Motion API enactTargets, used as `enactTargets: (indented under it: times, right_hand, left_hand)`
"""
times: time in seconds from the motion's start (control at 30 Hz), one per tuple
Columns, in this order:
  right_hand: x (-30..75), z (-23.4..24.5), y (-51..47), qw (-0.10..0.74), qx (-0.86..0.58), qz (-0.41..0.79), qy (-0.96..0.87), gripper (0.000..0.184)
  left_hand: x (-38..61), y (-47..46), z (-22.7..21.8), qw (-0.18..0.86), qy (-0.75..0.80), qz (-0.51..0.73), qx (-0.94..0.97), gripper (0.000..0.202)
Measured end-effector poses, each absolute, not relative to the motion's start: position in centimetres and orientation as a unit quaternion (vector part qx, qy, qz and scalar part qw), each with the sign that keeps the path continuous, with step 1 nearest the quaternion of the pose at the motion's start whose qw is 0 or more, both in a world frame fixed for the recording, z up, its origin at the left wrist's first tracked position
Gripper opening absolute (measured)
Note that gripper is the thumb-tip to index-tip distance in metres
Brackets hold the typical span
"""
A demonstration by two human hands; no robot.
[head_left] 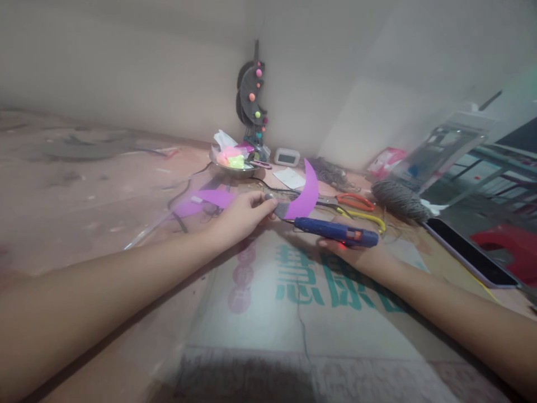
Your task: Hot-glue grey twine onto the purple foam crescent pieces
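Note:
My left hand point(247, 215) pinches the lower end of a purple crescent-shaped cutout point(307, 193), its upper tip pointing up. Grey yarn point(282, 210) covers that lower end, close to my fingertips. In my right hand point(361, 252) is a blue hot glue gun point(331, 230) with a small red light glowing on its underside. The gun's nozzle points left and sits right by the yarn-covered end; whether it touches cannot be made out. Another purple piece point(213, 197) lies on the table behind my left wrist.
A metal bowl point(235, 170) of colourful bits stands at the back, before a grey crescent ornament with pompoms point(251, 95). To the right are orange-handled scissors point(354, 201), a grey yarn ball point(398, 200) and a phone point(470, 252). A printed sheet point(260, 324) lies under my hands.

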State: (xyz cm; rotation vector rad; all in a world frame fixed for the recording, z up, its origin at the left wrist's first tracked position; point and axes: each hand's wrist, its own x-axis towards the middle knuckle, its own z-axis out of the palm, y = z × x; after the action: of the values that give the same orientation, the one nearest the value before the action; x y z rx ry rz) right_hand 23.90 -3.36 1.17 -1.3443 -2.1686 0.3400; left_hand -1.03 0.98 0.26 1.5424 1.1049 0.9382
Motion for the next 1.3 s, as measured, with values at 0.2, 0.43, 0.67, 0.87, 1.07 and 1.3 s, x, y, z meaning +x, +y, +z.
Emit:
enactTargets:
  times: [0.2, 0.43, 0.67, 0.87, 1.07, 1.3]
  right_hand:
    - [23.86, 1.08, -3.33, 0.280, -0.514, 0.132, -0.800, 0.024]
    - [23.92, 1.13, -3.29, 0.272, -0.510, 0.106, -0.809, 0.026]
    - [23.92, 1.06, -3.24, 0.280, -0.508, 0.103, -0.808, 0.026]
    - [24.06, 0.93, -3.20, 0.285, -0.508, 0.106, -0.806, 0.027]
    - [24.04, 0.94, -3.17, 0.286, -0.513, 0.091, -0.804, 0.025]
    - [24.20, 0.78, -3.11, 0.309, -0.524, 0.059, -0.791, 0.017]
  left_hand:
    - [-1.03, 1.05, 0.17, 0.485, 0.454, 0.391, 0.637, 0.034]
    - [-0.99, 1.00, 0.38, 0.472, 0.461, 0.388, 0.643, 0.034]
    - [-1.00, 1.14, 0.10, 0.481, 0.456, 0.391, 0.639, 0.034]
    - [-0.96, 1.00, 0.30, 0.485, 0.460, 0.388, 0.634, 0.034]
    - [-0.92, 0.90, 0.55, 0.490, 0.454, 0.380, 0.640, 0.032]
    - [-1.01, 0.93, 0.48, 0.500, 0.453, 0.374, 0.637, 0.034]
